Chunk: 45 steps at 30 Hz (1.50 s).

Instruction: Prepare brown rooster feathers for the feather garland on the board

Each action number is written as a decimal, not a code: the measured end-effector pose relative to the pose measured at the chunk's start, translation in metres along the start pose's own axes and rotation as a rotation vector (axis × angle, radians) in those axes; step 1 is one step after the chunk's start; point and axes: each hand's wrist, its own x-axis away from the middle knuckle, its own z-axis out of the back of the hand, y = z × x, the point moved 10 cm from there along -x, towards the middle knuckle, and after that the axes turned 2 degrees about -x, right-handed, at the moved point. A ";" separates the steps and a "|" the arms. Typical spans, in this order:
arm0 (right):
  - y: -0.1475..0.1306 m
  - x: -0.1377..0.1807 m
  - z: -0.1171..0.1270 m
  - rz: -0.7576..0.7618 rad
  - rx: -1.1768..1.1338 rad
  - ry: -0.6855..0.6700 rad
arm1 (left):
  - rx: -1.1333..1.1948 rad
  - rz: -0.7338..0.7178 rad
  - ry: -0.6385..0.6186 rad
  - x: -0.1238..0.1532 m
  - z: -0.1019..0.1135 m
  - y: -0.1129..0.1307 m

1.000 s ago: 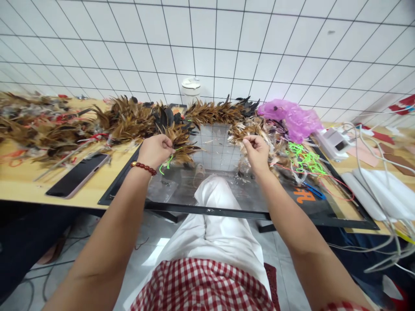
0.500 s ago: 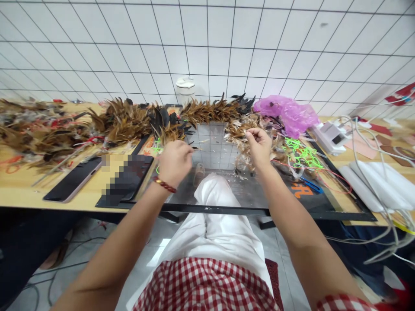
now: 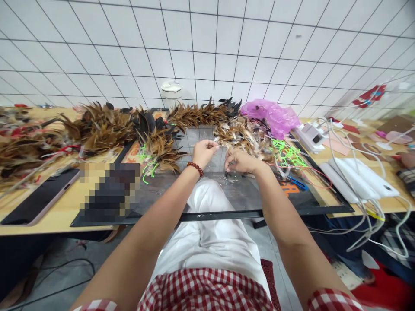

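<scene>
My left hand (image 3: 204, 153) is closed in a pinch over the dark glass-like board (image 3: 207, 166), beside the near edge of a pile of loose brown and whitish feathers (image 3: 241, 134). What the fingertips hold is too small to make out. Just to its right, my right hand (image 3: 242, 161) has its fingers curled together, facing the left hand. A small dark bit shows below those fingers, but I cannot tell what they grip. To the left of both hands lies a bunch of brown and black feathers (image 3: 162, 147) with bright green cord (image 3: 149, 166).
A feather garland (image 3: 197, 113) runs along the back, before a white lidded cup (image 3: 171, 93). Rightward are a pink plastic bag (image 3: 272, 115), green cord (image 3: 288, 153), blue scissors (image 3: 296, 182), and white chargers with cables (image 3: 359, 179). A phone (image 3: 40, 196) lies at left.
My left hand has moved right, away from the brown and black bunch. My right hand has come off the loose feather pile, nearer to me and toward the left hand. The view has shifted.
</scene>
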 end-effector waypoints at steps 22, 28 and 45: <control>-0.006 0.011 0.045 -0.213 0.390 0.496 | 0.201 0.105 0.000 0.007 0.002 -0.028; -0.018 0.010 0.038 -0.175 0.435 0.483 | 0.255 0.117 0.074 0.008 0.009 -0.026; -0.021 0.008 0.047 -0.176 0.444 0.579 | 0.435 0.100 -0.124 0.006 -0.006 -0.020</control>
